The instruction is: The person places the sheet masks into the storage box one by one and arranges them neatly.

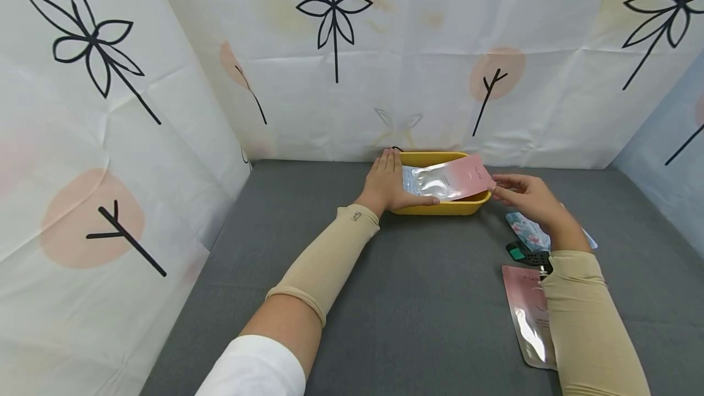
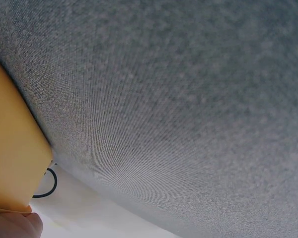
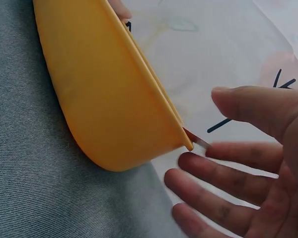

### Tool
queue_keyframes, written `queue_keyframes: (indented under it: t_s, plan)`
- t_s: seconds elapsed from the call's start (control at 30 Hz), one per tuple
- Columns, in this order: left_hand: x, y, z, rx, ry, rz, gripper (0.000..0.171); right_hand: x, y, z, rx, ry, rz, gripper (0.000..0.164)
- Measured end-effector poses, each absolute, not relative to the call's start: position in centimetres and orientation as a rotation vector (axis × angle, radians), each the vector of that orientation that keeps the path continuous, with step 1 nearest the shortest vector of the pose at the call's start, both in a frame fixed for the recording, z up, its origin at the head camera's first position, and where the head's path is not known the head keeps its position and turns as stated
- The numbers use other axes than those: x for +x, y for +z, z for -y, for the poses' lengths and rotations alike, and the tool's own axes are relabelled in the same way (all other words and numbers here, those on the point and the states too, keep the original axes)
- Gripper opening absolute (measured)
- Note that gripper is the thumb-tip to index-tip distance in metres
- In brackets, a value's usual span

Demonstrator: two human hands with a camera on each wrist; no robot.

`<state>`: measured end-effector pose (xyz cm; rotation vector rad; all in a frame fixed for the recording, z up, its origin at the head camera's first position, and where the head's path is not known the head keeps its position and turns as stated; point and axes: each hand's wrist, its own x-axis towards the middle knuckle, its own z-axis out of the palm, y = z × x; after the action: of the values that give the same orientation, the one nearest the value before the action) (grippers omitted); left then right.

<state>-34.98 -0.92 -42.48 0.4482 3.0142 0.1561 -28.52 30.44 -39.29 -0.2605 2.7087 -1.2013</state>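
Observation:
A yellow rectangular basin [image 1: 440, 208] stands against the back wall. Across it lies a pink and silver foil packet [image 1: 459, 177], its pink end raised over the right rim. Under the packet's left end shows a light blue packet [image 1: 409, 179]. My left hand [image 1: 387, 183] rests at the basin's left end, fingers extended and thumb along the front rim. Beside the right end is my right hand [image 1: 529, 197]. In the right wrist view its thumb is spread from the fingers [image 3: 223, 176], and the index fingertip touches the packet's edge [image 3: 197, 140].
Right of the basin lie a blue flowered packet [image 1: 529, 231], a small black and green item [image 1: 519, 252] and another pink foil packet [image 1: 528, 316], partly hidden by my right arm. Grey cloth [image 1: 418, 298] covers the table; patterned white fabric [image 1: 407, 102] hangs behind.

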Motion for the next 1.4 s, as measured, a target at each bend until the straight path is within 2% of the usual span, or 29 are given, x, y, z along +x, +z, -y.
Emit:
queue_keyframes:
  t_s: [0.2, 0.5, 0.7, 1.0, 1.23, 1.4]
  plan:
    - [-34.3, -42.2, 1.1, 0.474, 0.201, -3.045, 0.148, -28.8, -39.7, -30.5, -0.310, -1.119, -2.698, 0.057]
    - [-33.8, -42.0, 1.0, 0.477, 0.202, -3.046, 0.146, -27.6, -39.1, -31.6, -0.298, -1.125, -2.741, 0.062]
    - [-33.9, -42.1, 0.9, 0.481, 0.200, -3.039, 0.146, -27.0, -39.1, -33.1, -0.238, -1.107, -2.761, 0.066]
    - [-34.1, -42.2, 0.9, 0.487, 0.193, -3.044, 0.147, -25.8, -40.3, -36.7, -0.253, -0.921, -2.880, 0.060]
    - [-34.3, -42.2, 1.0, 0.491, 0.182, -3.053, 0.148, -25.4, -41.1, -39.3, -0.178, -0.770, -2.875, 0.065]
    - [-34.4, -42.4, 1.1, 0.486, 0.170, -3.072, 0.148, -25.6, -42.2, -39.6, -0.228, -0.754, -2.848, 0.070]
